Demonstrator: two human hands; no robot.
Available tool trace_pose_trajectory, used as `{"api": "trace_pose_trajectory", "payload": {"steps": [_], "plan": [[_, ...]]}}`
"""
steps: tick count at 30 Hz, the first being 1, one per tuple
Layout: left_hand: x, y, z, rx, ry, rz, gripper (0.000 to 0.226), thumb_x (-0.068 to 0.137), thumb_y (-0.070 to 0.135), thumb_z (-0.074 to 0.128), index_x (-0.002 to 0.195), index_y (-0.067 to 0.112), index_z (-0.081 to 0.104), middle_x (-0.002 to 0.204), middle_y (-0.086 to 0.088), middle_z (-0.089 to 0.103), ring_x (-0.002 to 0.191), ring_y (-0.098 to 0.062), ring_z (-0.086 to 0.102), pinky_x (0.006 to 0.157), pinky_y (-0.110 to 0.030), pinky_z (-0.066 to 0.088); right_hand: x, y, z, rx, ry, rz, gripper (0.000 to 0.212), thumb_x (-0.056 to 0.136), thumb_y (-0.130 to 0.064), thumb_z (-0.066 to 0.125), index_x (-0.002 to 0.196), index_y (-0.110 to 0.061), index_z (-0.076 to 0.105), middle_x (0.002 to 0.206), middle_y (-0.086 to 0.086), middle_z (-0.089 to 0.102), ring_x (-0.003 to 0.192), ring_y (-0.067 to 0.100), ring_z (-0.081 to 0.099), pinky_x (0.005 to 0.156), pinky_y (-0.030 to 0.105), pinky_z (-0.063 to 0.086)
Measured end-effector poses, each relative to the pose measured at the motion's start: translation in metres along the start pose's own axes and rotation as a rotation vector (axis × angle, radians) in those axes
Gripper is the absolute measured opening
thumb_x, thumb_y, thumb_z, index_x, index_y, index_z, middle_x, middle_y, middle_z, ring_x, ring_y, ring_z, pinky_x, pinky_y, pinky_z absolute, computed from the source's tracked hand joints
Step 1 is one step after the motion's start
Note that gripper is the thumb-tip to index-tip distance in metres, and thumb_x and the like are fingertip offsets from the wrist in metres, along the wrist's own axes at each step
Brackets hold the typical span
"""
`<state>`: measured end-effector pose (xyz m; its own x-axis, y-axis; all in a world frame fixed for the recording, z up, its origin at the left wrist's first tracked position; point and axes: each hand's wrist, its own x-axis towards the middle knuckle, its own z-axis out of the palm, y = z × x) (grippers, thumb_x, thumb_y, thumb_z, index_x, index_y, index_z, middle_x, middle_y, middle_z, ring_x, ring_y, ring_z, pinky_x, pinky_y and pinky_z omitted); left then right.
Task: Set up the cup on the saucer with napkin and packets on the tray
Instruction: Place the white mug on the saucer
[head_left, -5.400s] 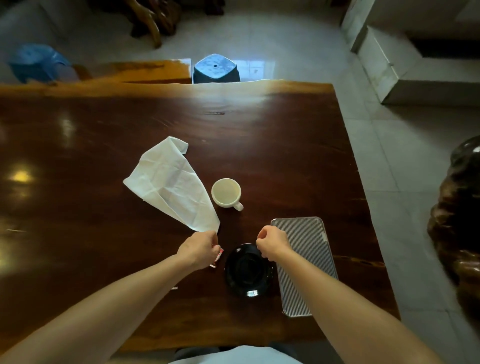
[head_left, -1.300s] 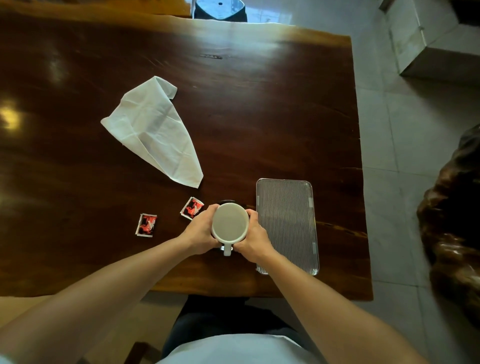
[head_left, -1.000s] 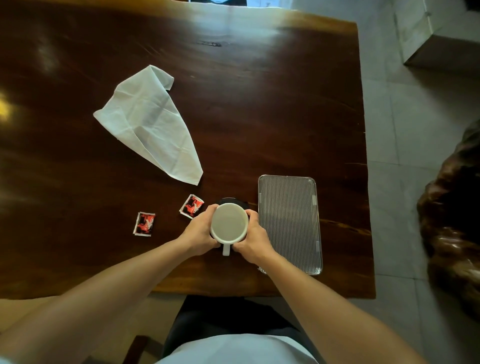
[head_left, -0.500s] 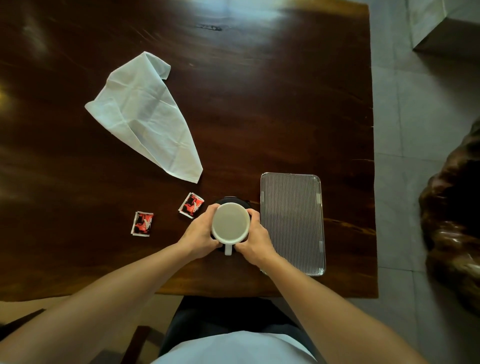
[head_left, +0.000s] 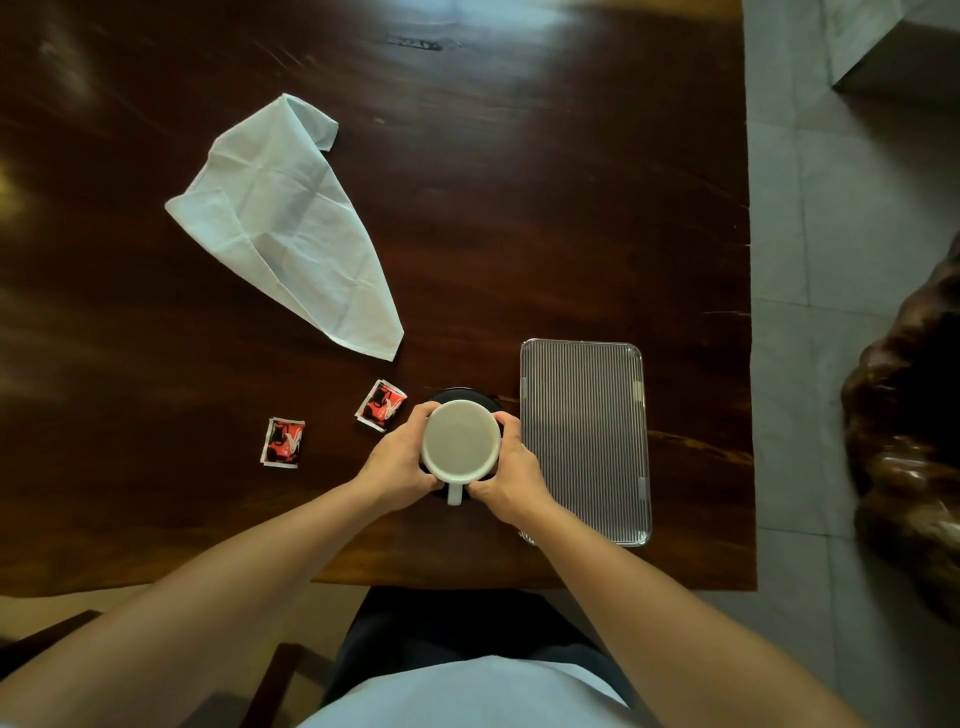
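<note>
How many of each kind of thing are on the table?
Cup: 1
Saucer: 1
Napkin: 1
Packets: 2, one nearer the cup, one further left
Tray: 1
Total: 6

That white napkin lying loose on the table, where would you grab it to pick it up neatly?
I'd pinch the napkin at its narrow pointed corner nearest the person, coming from the left hand's side. It lies flat and tapers to that tip, which points toward the packets, so it is probably the closest, easiest part to lift. The curled far corner would also pinch easily but sits farther away.
</note>
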<state>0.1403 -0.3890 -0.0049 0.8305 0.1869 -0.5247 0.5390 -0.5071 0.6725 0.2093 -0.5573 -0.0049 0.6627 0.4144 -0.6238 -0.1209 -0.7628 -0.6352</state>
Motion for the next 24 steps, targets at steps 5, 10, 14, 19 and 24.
{"api": "trace_pose_trajectory", "payload": {"steps": [5, 10, 14, 19, 24], "plan": [[-0.004, -0.001, 0.005, -0.002, 0.029, -0.001, 0.091, 0.071, 0.014, 0.084, 0.141, 0.034, 0.030, 0.121, 0.006, 0.060, 0.108, -0.013, 0.057, 0.085, -0.026, 0.046, 0.002, 0.000, 0.001, -0.014, -0.004, 0.016, 0.092, 0.074, -0.010, 0.081, 0.141, -0.033, 0.023, 0.120, 0.003, 0.053, 0.107, 0.017, 0.055, 0.088, 0.033, 0.050], [-0.004, 0.000, 0.006, 0.025, 0.031, -0.031, 0.096, 0.071, 0.007, 0.081, 0.144, 0.037, 0.025, 0.123, 0.003, 0.061, 0.112, -0.018, 0.060, 0.088, -0.029, 0.050, 0.001, -0.001, -0.001, -0.026, -0.031, 0.035, 0.096, 0.073, -0.006, 0.077, 0.144, -0.035, 0.019, 0.121, 0.004, 0.054, 0.109, 0.023, 0.059, 0.092, 0.041, 0.055], [-0.006, 0.003, 0.000, 0.039, 0.016, -0.103, 0.103, 0.070, 0.000, 0.076, 0.152, 0.028, 0.021, 0.133, 0.000, 0.059, 0.122, -0.023, 0.058, 0.100, -0.037, 0.051, -0.004, -0.003, -0.004, -0.034, 0.004, 0.063, 0.101, 0.074, -0.002, 0.073, 0.147, -0.040, 0.015, 0.116, 0.003, 0.054, 0.096, 0.025, 0.066, 0.084, 0.045, 0.059], [-0.018, 0.009, -0.012, 0.099, 0.007, -0.147, 0.086, 0.076, -0.001, 0.071, 0.149, 0.021, 0.032, 0.129, -0.001, 0.056, 0.106, -0.024, 0.063, 0.083, -0.031, 0.052, -0.017, -0.004, -0.021, -0.048, 0.086, 0.063, 0.080, 0.081, 0.002, 0.066, 0.147, -0.024, 0.030, 0.119, 0.006, 0.052, 0.107, 0.024, 0.059, 0.090, 0.041, 0.056], [-0.035, 0.018, -0.026, 0.184, 0.112, -0.125, 0.058, 0.088, 0.020, 0.069, 0.141, 0.017, 0.044, 0.116, -0.002, 0.062, 0.106, -0.021, 0.060, 0.088, -0.033, 0.049, -0.032, -0.020, -0.039, -0.175, 0.185, 0.014, 0.034, 0.085, -0.003, 0.059, 0.118, -0.012, 0.058, 0.109, 0.005, 0.059, 0.100, 0.023, 0.059, 0.079, 0.033, 0.051]]}}
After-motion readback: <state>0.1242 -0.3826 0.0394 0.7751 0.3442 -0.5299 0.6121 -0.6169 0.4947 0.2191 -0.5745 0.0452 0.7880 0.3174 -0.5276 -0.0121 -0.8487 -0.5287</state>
